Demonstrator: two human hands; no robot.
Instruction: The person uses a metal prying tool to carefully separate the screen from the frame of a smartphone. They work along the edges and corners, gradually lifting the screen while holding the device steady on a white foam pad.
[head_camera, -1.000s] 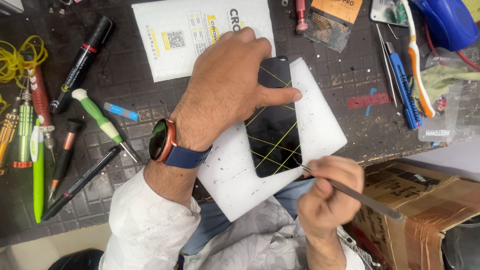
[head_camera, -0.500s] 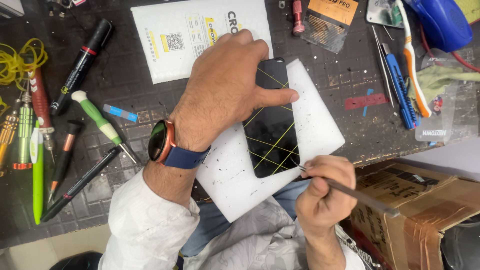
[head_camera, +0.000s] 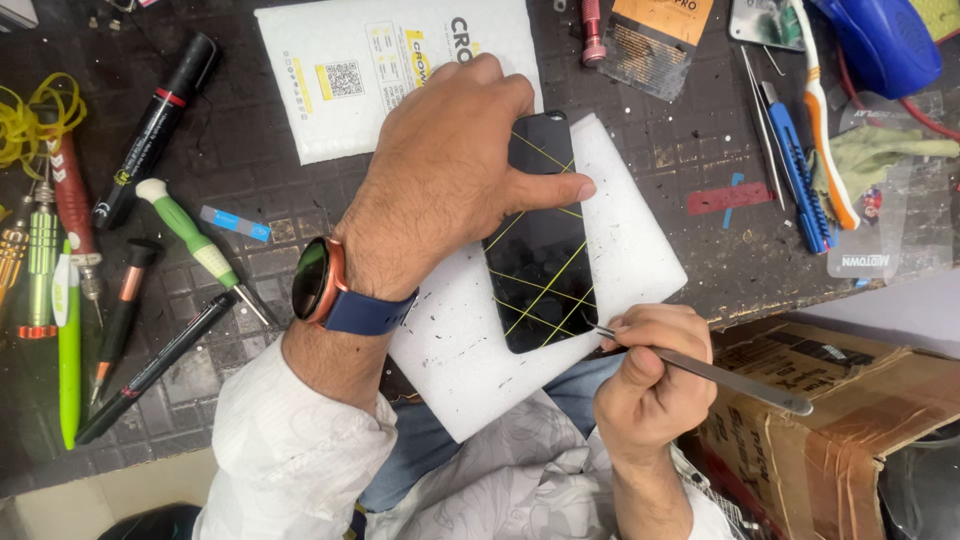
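Note:
A black phone (head_camera: 545, 270) criss-crossed with thin yellow lines lies face up on a white foam pad (head_camera: 470, 350) at the bench's near edge. My left hand (head_camera: 440, 180), with a watch on its wrist, presses down on the phone's upper left part, thumb stretched across the glass. My right hand (head_camera: 650, 375) grips a thin metal pry tool (head_camera: 720, 375). The tool's tip touches the phone's lower right corner.
A white padded envelope (head_camera: 350, 70) lies behind the pad. Markers, screwdrivers (head_camera: 195, 245) and pens crowd the left of the dark mat. A blue knife (head_camera: 795, 180), a toothbrush and small packets sit on the right. An open cardboard box (head_camera: 850, 420) stands below right.
The left hand has stayed pressed on the phone. The right hand and pry tool have held at the phone's lower right corner, shifting only slightly.

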